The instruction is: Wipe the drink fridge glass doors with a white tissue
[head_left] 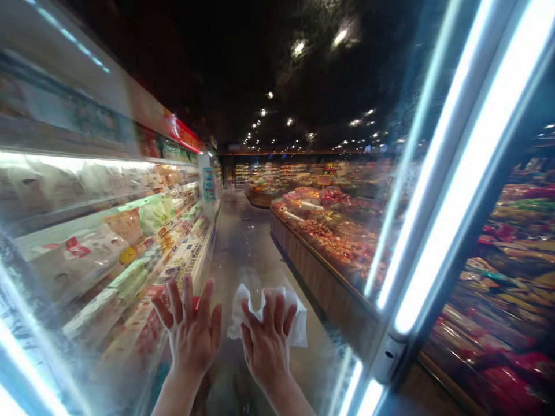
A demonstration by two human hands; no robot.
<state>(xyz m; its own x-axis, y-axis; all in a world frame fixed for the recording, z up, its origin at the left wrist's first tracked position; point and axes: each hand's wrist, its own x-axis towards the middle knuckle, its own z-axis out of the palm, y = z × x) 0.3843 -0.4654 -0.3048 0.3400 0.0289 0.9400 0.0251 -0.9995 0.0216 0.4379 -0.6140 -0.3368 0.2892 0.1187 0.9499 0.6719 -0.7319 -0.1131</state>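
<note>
My left hand (191,326) lies flat against a glass door (269,242), fingers spread and empty. Just to its right, my right hand (266,338) presses a white paper towel (243,309) against the same glass, fingers stretched over it. The towel's corners stick out above and to the right of the fingers. Through the glass I see a supermarket aisle.
A lit door frame with bright light strips (437,231) runs diagonally on the right. Chilled shelves with packaged food (130,248) line the left. A long wooden display counter of goods (329,237) stands right of the aisle floor (247,242).
</note>
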